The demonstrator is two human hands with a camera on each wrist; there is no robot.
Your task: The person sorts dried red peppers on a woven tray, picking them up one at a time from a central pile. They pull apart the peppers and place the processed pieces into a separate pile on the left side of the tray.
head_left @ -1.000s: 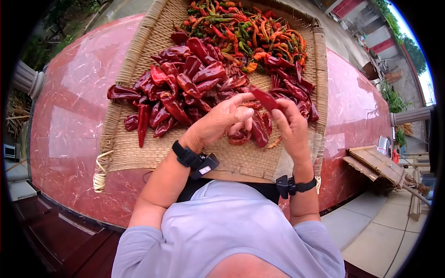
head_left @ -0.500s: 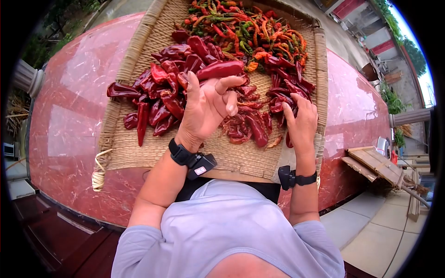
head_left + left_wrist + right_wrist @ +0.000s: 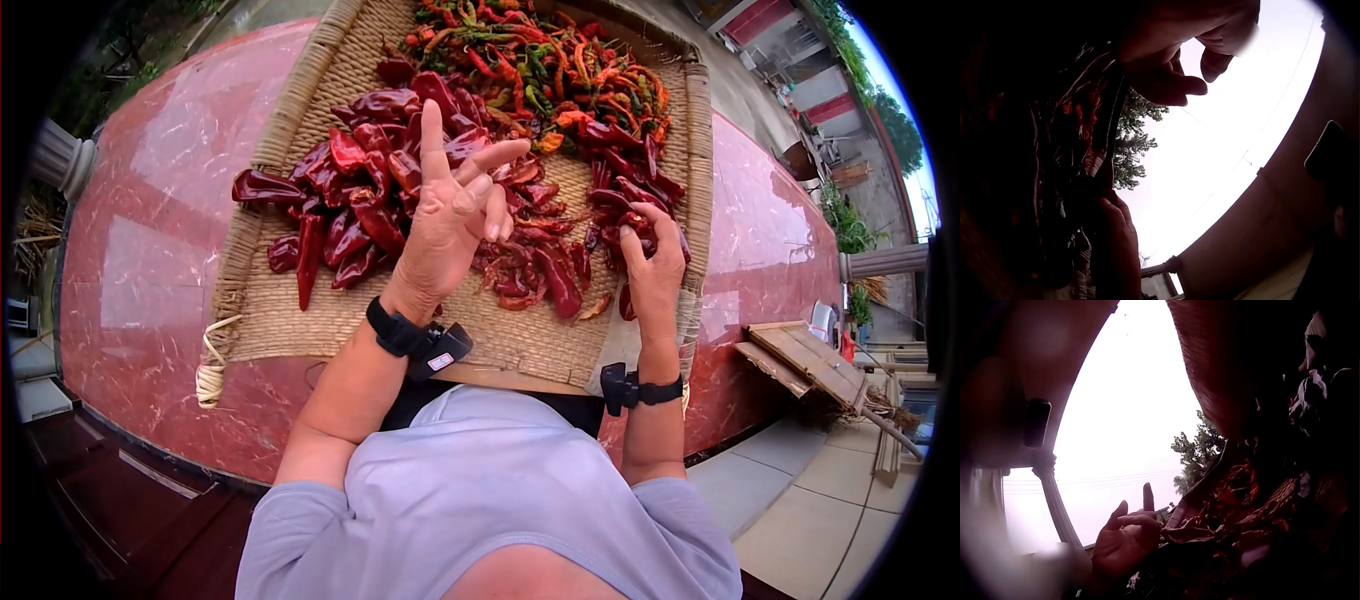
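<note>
Over the near edge of the left heap of glossy dark-red peppers (image 3: pixel 350 225), my left hand (image 3: pixel 440 230) is raised with nothing in it. Two of its fingers point outward while the others bend loosely. My right hand (image 3: pixel 655 285) reaches into the right-hand pile of dark-red peppers (image 3: pixel 630 165). Its thumb and fingers pinch a red pepper (image 3: pixel 640 225) there, partly covered by the fingers. Between the hands lie shrivelled dried peppers (image 3: pixel 510 275) and one smoother red pepper (image 3: pixel 558 285). Both wrist views are dark; the right one shows the left hand (image 3: pixel 1125 544) against the sky.
The peppers lie on a woven rope-topped frame (image 3: pixel 280 325) with raised edges. Small red, orange and green chillies (image 3: pixel 560 75) cover its far end. Polished red stone (image 3: pixel 150 290) surrounds it. A wooden board (image 3: pixel 810 355) leans at the right.
The right hand parted from the pepper it held up near the left hand, moved right to the right-hand pile and now pinches another. The left hand moved left and opened its fingers.
</note>
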